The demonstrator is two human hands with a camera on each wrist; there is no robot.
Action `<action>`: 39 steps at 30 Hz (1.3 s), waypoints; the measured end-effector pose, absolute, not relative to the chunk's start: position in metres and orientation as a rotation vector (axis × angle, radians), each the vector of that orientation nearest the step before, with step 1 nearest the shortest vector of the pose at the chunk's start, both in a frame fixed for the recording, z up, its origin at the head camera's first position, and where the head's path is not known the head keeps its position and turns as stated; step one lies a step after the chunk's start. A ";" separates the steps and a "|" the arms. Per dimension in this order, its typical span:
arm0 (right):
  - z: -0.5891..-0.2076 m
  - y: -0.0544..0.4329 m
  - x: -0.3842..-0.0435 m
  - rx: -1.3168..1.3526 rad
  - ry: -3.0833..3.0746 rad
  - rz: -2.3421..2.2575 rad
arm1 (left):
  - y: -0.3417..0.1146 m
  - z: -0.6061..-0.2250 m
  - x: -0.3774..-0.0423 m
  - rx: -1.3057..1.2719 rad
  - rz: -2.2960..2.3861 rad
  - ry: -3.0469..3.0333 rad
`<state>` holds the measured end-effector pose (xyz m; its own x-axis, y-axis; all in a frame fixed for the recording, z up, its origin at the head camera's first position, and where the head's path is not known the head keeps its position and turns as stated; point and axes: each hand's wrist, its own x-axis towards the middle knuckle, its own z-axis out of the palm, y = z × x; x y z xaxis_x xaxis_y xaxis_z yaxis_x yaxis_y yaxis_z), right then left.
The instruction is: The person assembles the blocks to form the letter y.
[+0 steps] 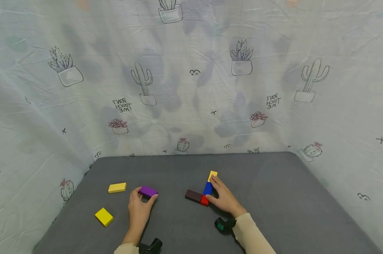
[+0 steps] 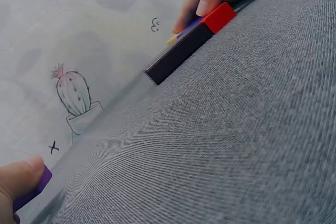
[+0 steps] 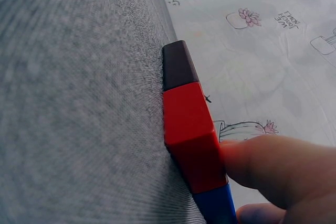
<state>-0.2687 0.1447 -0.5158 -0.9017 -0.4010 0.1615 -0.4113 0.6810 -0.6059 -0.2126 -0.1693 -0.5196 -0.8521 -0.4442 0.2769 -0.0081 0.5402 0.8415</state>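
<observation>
My left hand (image 1: 139, 211) pinches a purple block (image 1: 149, 191) by its two ends, between thumb and fingers. Whether that block touches the grey cloth is hard to tell. To its right, a yellow block (image 1: 212, 173), a blue block (image 1: 208, 188) and a red block (image 1: 204, 200) form a slanted row. A dark brown block (image 1: 193, 195) joins the red one at an angle, making a corner. My right hand (image 1: 224, 199) rests along the row, fingers extended by the yellow and blue blocks. Its thumb (image 3: 262, 163) touches the red block in the right wrist view.
Two loose yellow blocks lie on the left: one farther back (image 1: 117, 187), one nearer (image 1: 104, 217). The grey surface (image 1: 274, 197) meets a hanging cloth (image 1: 198, 88) printed with cacti at the back and sides. A black wrist device (image 1: 224, 225) sits by the right sleeve.
</observation>
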 end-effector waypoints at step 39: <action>-0.516 0.145 -0.269 0.727 -2.811 1.052 | -0.129 -0.511 -0.220 0.050 -1.334 -2.288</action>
